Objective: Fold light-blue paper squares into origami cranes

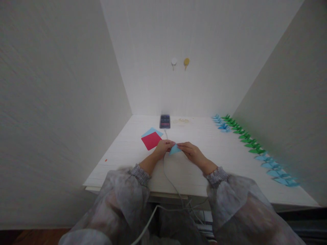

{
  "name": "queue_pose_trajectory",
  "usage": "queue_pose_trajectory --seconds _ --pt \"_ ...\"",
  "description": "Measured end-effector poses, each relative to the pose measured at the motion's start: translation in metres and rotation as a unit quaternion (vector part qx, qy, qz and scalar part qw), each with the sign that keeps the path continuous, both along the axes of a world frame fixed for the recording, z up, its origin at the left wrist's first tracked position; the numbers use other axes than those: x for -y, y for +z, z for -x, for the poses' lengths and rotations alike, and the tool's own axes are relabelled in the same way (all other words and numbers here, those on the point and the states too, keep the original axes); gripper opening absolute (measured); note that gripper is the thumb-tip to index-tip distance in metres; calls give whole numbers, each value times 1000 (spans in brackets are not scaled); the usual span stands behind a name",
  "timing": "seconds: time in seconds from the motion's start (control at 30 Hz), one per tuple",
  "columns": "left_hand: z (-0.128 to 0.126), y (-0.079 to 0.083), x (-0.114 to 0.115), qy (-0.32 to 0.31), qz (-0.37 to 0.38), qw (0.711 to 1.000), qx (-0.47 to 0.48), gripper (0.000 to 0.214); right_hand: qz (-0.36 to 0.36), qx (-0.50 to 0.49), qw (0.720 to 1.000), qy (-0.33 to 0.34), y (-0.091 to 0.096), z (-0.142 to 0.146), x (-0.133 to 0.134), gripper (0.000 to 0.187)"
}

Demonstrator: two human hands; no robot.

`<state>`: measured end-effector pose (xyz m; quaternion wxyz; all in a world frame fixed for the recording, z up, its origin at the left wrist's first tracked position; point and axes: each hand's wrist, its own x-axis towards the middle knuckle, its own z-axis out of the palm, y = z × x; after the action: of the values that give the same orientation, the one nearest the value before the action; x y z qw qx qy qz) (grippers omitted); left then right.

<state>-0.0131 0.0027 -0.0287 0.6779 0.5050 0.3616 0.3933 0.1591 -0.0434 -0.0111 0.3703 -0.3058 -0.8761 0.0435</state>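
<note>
Between my two hands is a small piece of light blue origami paper, folded to a roughly triangular shape. My left hand pinches its upper left side with closed fingers. On the other side, the fingertips of my right hand are pressed together on the paper's right edge. Both hands are just above the white table. Just left of my left hand lies a red paper square, partly covering light blue paper.
A phone with a cable lies at the back, the cable running under my hands off the front edge. Folded green paper cranes and blue paper cranes line the right side. Two hooks are on the back wall.
</note>
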Motion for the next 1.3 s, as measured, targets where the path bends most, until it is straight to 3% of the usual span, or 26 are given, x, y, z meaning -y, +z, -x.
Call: queue_pose_trajectory --seconds 0.43,0.97,1.17,1.3 --pt "-1 4 2 -1 -5 1000 -13 33 77 -124 989 0 -3 -1 -4 23" --pt "0 7 4 -6 0 1000 9 30 106 -121 987 15 0 -1 0 25" --pt "1 6 3 -6 -37 999 -29 31 213 -165 963 33 8 0 3 24" --pt "0 7 6 -30 -74 994 -78 32 300 -188 934 -59 3 4 -2 27"
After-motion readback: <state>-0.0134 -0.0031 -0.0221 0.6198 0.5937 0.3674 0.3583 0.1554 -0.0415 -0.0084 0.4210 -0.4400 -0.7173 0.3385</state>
